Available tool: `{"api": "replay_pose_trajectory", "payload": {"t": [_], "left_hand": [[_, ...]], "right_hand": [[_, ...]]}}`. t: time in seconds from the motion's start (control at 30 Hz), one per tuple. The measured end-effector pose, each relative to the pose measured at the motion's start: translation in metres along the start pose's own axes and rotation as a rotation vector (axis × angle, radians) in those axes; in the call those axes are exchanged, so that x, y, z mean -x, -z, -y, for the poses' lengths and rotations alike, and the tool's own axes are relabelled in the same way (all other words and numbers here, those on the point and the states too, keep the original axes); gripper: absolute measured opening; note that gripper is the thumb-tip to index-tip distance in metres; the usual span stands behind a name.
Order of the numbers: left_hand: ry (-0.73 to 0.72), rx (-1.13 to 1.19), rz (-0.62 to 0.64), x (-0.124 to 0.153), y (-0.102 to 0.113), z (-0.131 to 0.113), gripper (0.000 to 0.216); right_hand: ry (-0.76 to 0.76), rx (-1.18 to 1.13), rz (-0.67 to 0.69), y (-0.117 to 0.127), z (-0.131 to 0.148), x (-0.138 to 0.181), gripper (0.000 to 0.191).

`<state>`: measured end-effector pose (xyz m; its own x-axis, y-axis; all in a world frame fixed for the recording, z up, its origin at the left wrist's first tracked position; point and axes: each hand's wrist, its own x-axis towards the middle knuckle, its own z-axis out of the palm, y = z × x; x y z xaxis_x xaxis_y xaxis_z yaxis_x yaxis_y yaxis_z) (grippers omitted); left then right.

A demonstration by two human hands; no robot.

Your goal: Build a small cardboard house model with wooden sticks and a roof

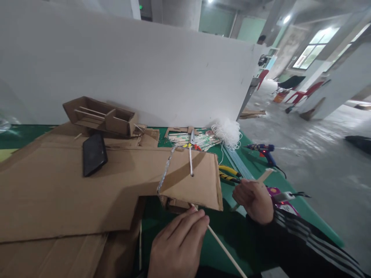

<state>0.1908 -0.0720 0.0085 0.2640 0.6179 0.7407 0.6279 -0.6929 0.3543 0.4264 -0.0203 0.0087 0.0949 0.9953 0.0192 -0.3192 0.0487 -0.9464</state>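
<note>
A green table (228,227) carries a big cardboard sheet (66,193), with a smaller cardboard flap (199,181) at its edge. The left hand (178,245) pinches a thin dowel (223,247) that runs under the flap. The right hand (254,200) is closed around a flat stick (265,175).

Matt cardboard panel (199,185), smooth wooden stick (226,250), glossy black phone (94,154)

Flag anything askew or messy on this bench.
The cardboard panel sits tilted, raised off the table, a white rod stuck through its hole. Behind it, white string lies tangled. The left hand grips a wooden skewer; the right hand a flat stick.
</note>
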Motion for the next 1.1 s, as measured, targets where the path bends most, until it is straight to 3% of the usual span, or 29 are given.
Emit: {"api": "replay_pose_trajectory", "payload": {"t": [0.23, 0.4, 0.6, 0.73, 0.9, 1.0, 1.1], "left_hand": [[-0.002, -0.008, 0.028, 0.000, 0.000, -0.001, 0.020], [0.003, -0.020, 0.001, -0.002, 0.000, -0.001, 0.020], [-0.009, -0.013, 0.022, -0.002, 0.002, 0.000, 0.021], [-0.006, -0.002, 0.015, 0.000, 0.002, 0.000, 0.020], [0.001, -0.003, 0.014, 0.001, -0.001, 0.000, 0.019], [0.007, -0.009, 0.001, 0.002, -0.001, 0.000, 0.019], [0.007, -0.013, 0.004, 0.001, 0.000, 0.000, 0.019]], "right_hand": [[-0.093, 0.069, 0.041, 0.006, -0.041, 0.007, 0.058], [-0.054, 0.128, 0.071, 0.010, -0.046, 0.010, 0.053], [0.139, 0.148, 0.030, 0.007, -0.012, 0.010, 0.016], [0.218, 0.061, -0.068, -0.006, 0.026, 0.006, 0.013], [0.320, 0.020, -0.050, -0.016, 0.050, 0.005, 0.033], [0.392, -0.001, -0.071, -0.016, 0.036, 0.004, 0.042], [0.357, 0.018, -0.071, -0.013, 0.007, 0.004, 0.051]]}}
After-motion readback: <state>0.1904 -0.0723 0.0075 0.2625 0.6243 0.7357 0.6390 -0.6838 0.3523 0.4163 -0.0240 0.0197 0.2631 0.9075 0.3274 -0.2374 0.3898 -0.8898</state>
